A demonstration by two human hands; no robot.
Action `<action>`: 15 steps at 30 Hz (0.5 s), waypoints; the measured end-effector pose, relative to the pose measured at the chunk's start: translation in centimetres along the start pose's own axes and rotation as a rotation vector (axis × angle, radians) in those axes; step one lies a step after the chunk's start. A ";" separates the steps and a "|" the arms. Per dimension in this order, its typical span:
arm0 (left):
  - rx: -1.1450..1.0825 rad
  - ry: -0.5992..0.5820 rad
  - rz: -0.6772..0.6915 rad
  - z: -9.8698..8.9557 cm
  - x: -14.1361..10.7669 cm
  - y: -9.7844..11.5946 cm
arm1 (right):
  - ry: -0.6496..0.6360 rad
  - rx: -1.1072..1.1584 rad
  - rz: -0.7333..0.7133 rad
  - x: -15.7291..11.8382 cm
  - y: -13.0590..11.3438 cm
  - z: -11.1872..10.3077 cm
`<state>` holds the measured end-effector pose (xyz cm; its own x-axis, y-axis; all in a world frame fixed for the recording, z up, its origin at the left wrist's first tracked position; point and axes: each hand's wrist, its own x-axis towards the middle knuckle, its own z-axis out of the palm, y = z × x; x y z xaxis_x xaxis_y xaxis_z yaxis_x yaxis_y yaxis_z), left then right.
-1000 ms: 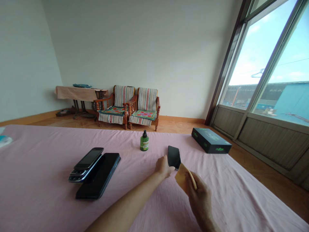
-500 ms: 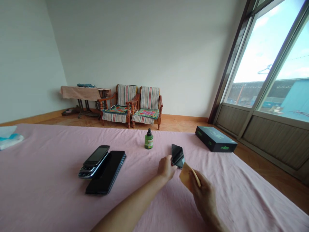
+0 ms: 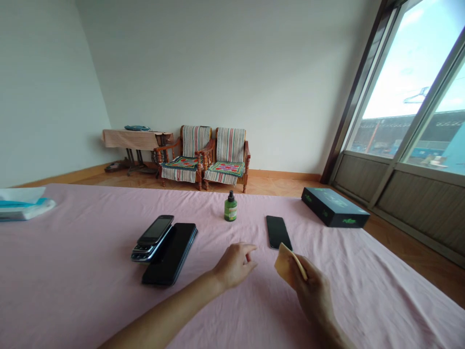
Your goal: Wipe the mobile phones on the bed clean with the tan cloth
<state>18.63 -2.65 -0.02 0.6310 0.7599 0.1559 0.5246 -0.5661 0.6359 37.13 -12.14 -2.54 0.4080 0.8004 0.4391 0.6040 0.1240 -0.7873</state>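
My left hand (image 3: 236, 264) is over the pink cloth (image 3: 232, 320), its fingers apart and holding nothing. A folded yellow cloth (image 3: 286, 264) is pinched in my right hand (image 3: 314, 286), just below a black phone (image 3: 279, 231) that lies flat. Left of my hands, a slider phone (image 3: 152, 237) rests partly on the edge of a stack of larger dark phones (image 3: 170, 254). A green bottle with a black cap (image 3: 230, 208) stands upright beyond my left hand.
At the back right corner of the cloth sits a black box with green lettering (image 3: 334, 207). A white and blue packet (image 3: 25, 206) lies at the far left. Two wooden armchairs (image 3: 225, 167) and a covered side table (image 3: 132, 139) are by the wall.
My left hand has let go of the black phone and drawn back to the left, its fingers opening. The phone now lies flat on the cloth. My right hand still holds the yellow cloth.
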 end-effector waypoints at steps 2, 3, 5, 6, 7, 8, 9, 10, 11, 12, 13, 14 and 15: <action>0.034 0.061 0.001 -1.9 -3.0 -0.5 | -0.010 -0.011 -0.011 -0.1 -0.1 0.1; 0.056 0.094 -0.008 -2.9 -4.5 -0.9 | -0.013 -0.018 -0.015 -0.2 -0.1 0.1; 0.179 0.231 0.004 -4.9 -7.5 -2.0 | -0.019 -0.034 -0.015 -0.3 -0.2 0.2; 0.286 0.311 0.013 -5.8 -8.9 -2.7 | -0.026 -0.043 -0.014 -0.4 -0.2 0.3; 0.395 0.376 0.000 -6.6 -10.2 -3.4 | -0.034 -0.051 -0.012 -0.4 -0.2 0.3; 0.501 0.434 -0.036 -7.4 -11.4 -4.2 | -0.041 -0.059 -0.010 -0.5 -0.2 0.4; 0.601 0.475 -0.082 -8.0 -12.4 -4.9 | -0.048 -0.065 -0.011 -0.5 -0.2 0.4; 0.691 0.501 -0.118 -8.4 -13.2 -5.5 | -0.052 -0.072 -0.012 -0.5 -0.2 0.5; 0.762 0.505 -0.153 -8.8 -13.8 -5.9 | -0.056 -0.078 -0.015 -0.5 -0.2 0.5; 0.815 0.498 -0.187 -9.0 -14.2 -6.2 | -0.059 -0.083 -0.020 -0.4 -0.1 0.5; 0.856 0.484 -0.216 -9.0 -14.5 -6.2 | -0.062 -0.089 -0.025 -0.4 -0.1 0.5; 0.885 0.466 -0.244 -9.1 -14.6 -6.2 | -0.064 -0.095 -0.032 -0.4 -0.1 0.5; 0.908 0.448 -0.272 -9.0 -14.5 -5.9 | -0.062 -0.102 -0.036 -0.4 0.0 0.4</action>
<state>1.19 -7.45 0.76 0.2551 0.8413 0.4765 0.9659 -0.2440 -0.0861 36.65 -12.23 -2.87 0.3434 0.8316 0.4365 0.6852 0.0960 -0.7220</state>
